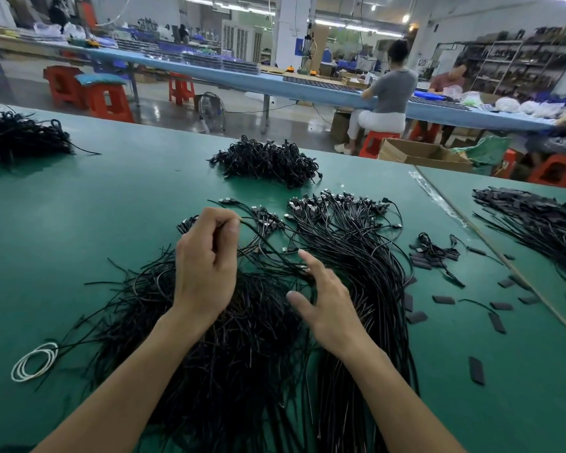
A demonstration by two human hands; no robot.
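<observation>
Room first, from the head view: bare green table (pixel 111 207) lies open to the left of my hands, and at the right a seam (pixel 490 243) ends it. I count four lots of black cable: the loose heap (pixel 340 243) under my hands, a bundled heap (pixel 268 161) beyond, a far-left heap (pixel 17 135) and a right-hand heap (pixel 543 220) past the seam. One white coil (pixel 35 361) lies near left. My left hand (pixel 206 263) is curled, thumb and fingers pinching a single cable (pixel 268 248) above the loose heap. My right hand (pixel 327 305) is spread, holding nothing, low over that heap.
</observation>
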